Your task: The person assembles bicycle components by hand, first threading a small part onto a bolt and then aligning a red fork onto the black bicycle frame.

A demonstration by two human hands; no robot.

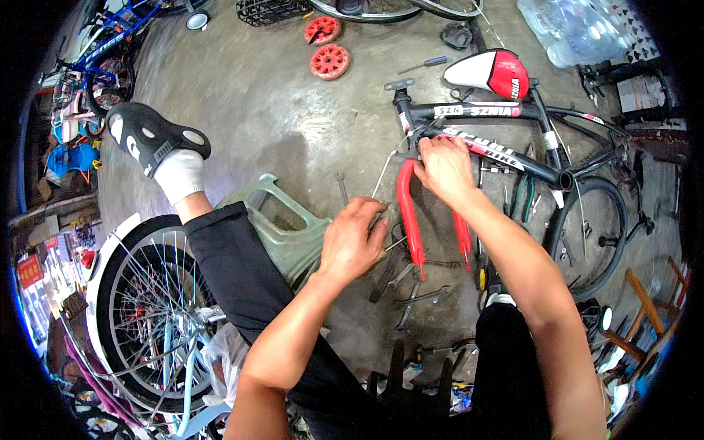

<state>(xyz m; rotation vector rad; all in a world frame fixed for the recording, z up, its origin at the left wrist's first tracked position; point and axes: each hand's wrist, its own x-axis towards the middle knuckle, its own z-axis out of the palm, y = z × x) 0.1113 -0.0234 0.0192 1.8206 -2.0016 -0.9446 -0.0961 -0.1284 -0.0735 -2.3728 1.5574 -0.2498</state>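
I have the right hand (446,170) wrapped over the top of the red fork (411,213), where it meets the black bike frame (513,159); whether the hidden fingers also hold the frame, I cannot tell. The fork's two legs point back toward me, just below that hand. My left hand (355,238), a little nearer and to the left of the fork, is curled with thumb and forefinger pinched on a slim dark piece (378,218) too small for me to identify. A thin pale cable (382,173) slants from just above the left hand toward the right one. Below and right of the left hand I see wrenches (424,295) on the floor; to its left, a pale green plastic stool (312,240) lies tipped over. From the right hand, the frame stretches off to the right, with a white-and-red saddle (485,74) beyond it. Farther ahead of the right hand lies a screwdriver (434,61), and well beyond the left hand, two red discs (330,61).
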